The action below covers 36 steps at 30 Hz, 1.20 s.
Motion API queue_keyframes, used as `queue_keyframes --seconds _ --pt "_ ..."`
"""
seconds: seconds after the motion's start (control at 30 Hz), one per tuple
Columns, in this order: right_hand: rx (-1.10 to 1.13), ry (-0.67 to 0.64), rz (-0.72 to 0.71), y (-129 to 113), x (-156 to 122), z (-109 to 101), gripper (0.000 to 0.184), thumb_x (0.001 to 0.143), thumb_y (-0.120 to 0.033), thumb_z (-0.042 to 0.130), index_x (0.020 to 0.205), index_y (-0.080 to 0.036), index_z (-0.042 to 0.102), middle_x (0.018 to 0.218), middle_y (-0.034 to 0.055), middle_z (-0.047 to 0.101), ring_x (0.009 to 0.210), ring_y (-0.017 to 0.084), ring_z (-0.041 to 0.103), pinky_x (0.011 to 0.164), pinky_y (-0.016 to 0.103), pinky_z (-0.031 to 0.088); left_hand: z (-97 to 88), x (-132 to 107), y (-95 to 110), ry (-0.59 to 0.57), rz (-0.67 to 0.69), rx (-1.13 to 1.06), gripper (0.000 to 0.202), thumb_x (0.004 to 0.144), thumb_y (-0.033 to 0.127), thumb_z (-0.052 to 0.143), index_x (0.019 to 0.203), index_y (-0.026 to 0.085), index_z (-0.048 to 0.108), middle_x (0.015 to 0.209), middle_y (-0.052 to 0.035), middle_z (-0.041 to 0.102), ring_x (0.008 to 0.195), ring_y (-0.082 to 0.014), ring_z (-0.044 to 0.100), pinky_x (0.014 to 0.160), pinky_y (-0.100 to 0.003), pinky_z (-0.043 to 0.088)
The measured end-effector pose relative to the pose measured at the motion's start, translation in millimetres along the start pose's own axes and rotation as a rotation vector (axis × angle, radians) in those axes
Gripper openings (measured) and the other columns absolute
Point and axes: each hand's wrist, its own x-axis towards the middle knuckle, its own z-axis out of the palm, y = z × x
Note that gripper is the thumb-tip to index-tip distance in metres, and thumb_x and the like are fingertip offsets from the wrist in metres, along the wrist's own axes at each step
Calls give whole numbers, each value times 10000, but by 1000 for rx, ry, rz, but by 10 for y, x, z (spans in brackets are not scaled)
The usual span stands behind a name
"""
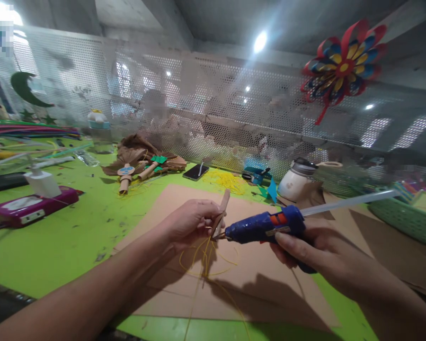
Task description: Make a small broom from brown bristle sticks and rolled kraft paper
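My left hand (195, 220) pinches a small brown paper piece (220, 218), narrow like a folded strip, above the middle of the cardboard sheet (177, 293). Thin yellow strings (206, 265) hang from its lower end, curling over the cardboard. In my right hand (312, 246) is a blue hot glue gun (259, 227), gripped by its handle and pointing left. A long translucent glue stick (348, 202) juts out of its back. The nozzle is at the lower end of the paper piece; whether they touch I cannot tell.
Behind stand brown paper figures (126, 177), a phone (196, 171), a heap of yellow string (225, 181), a blue tape dispenser (256, 175) and a white jar (296, 180). A purple power strip (33, 208) lies left, a green basket (408, 218) right. A perforated panel (213, 104) closes the back.
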Motion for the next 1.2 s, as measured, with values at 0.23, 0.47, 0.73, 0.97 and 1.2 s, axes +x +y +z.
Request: queue_keyframes --seconds 0.23,0.47,0.73,0.97,1.2 --pt "46 61 -13 15 50 -6 477 926 -534 417 660 -169 571 602 5 516 541 104 443 482 254 301 -2 5 -16 15 30 5 146 642 236 696 646 120 608 668 -1 555 591 -85 464 554 -202 363" --pt "7 82 2 -8 74 17 493 910 -563 421 658 -168 573 608 12 527 557 112 460 508 257 328 1 -2 4 13 3 15 155 669 241 691 648 121 595 644 5 555 548 -69 421 526 -196 325" --pt "59 -9 -11 -39 29 -6 474 909 -539 445 650 -165 578 608 20 550 557 116 482 497 259 328 12 -12 8 9 8 5 155 675 242 685 647 127 586 600 17 543 526 -74 437 530 -207 325" --pt "56 81 -26 -9 75 11 454 923 -505 442 671 -164 604 602 21 561 524 107 463 463 250 323 0 -7 -3 2 22 11 164 673 248 699 646 120 599 653 10 543 562 -71 429 541 -201 324" --pt "49 -57 -19 -47 14 12 421 922 -500 451 698 -176 599 664 19 579 608 121 502 546 253 358 1 -13 11 4 24 26 144 695 238 659 655 121 587 618 -10 571 558 -95 466 565 -219 368"
